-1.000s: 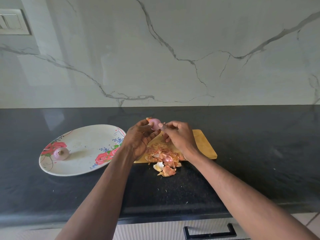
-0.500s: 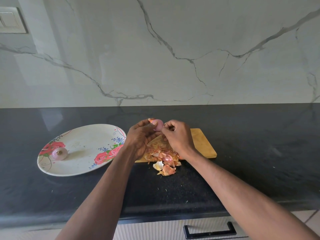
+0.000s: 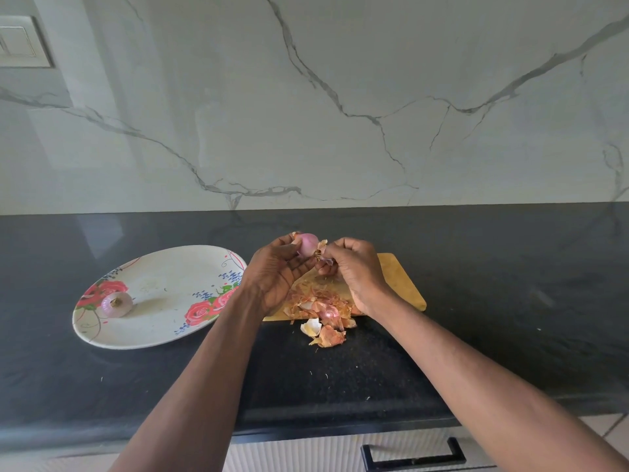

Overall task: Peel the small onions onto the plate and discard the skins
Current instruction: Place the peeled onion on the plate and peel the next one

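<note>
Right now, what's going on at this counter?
A person is peeling a small onion over a wooden cutting board. The left hand holds the onion while the right hand pinches a strip of skin at its end. A pile of skins lies on the board's near edge and spills onto the black counter. One peeled onion sits on the floral plate to the left. The skins are not yet discarded.
</note>
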